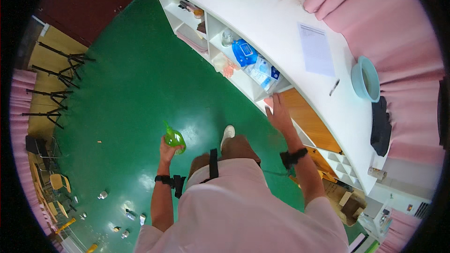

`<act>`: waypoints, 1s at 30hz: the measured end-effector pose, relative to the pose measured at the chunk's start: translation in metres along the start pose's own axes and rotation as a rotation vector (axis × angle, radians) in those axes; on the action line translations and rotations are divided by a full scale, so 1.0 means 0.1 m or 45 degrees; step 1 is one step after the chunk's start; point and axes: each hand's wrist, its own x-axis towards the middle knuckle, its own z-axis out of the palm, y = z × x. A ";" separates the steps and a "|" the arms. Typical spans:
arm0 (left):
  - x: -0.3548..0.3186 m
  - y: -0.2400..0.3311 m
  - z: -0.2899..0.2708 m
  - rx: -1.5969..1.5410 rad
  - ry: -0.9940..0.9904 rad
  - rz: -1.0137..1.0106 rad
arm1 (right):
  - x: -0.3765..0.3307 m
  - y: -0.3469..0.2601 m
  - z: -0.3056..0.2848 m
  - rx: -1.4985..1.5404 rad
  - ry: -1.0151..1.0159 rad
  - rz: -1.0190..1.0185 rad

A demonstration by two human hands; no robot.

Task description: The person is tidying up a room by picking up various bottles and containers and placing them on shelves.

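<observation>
My left hand (168, 150) is closed around a translucent green bottle (175, 139) with a narrow top, held out over the floor. My right hand (280, 113) reaches to the white shelf unit (262, 105), its fingers stretched out at the edge of a compartment. Beside those fingertips lies a small pinkish thing (268, 101), partly hidden, of a kind I cannot make out. In the compartment just beyond are a blue packet (244, 52), clear plastic packages (262, 73), a clear jar (227, 37) and pinkish gloves (228, 69).
On the white countertop are a printed sheet (317, 49), a pen (334, 87), a light-blue basin (365, 79) and a black cloth item (380, 126). Wooden doors (309, 117) front the unit at right. Black tripods (54, 77) and several small items stand on the left floor.
</observation>
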 end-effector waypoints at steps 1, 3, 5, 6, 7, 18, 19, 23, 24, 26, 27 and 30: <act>0.19 0.28 0.15 0.003 -0.049 0.015 | 0.37 0.15 -0.03 -0.128 0.057 -0.087; 0.59 0.50 0.14 -0.051 -0.131 0.062 | 1.14 0.24 0.05 -0.263 0.081 -0.201; 1.01 0.69 0.20 0.022 -0.169 0.066 | 1.82 0.33 0.12 -0.391 0.011 -0.175; 1.18 0.80 0.26 0.097 -0.219 0.090 | 2.06 0.40 0.15 -0.486 -0.045 -0.142; 1.37 0.92 0.34 0.344 -0.198 0.083 | 2.25 0.47 0.20 -0.496 -0.113 -0.114; 3.19 0.37 1.86 0.500 -0.706 0.443 | 2.87 0.46 0.51 -0.656 -0.355 -0.054; 3.24 0.31 2.08 0.490 -0.777 0.491 | 2.86 0.51 0.52 -0.647 -0.351 -0.029; 3.34 0.26 2.91 0.380 -0.966 0.573 | 2.83 0.61 0.55 -0.664 -0.378 0.006; 3.35 0.27 3.13 0.321 -1.020 0.596 | 2.82 0.64 0.55 -0.663 -0.365 0.013; 3.34 0.33 3.51 0.271 -1.028 0.553 | 2.78 0.70 0.55 -0.692 -0.402 0.027; 3.35 0.36 3.69 0.198 -1.044 0.586 | 2.76 0.71 0.57 -0.671 -0.382 0.042; 3.36 0.50 4.18 0.129 -0.967 0.683 | 2.70 0.75 0.60 -0.644 -0.395 0.069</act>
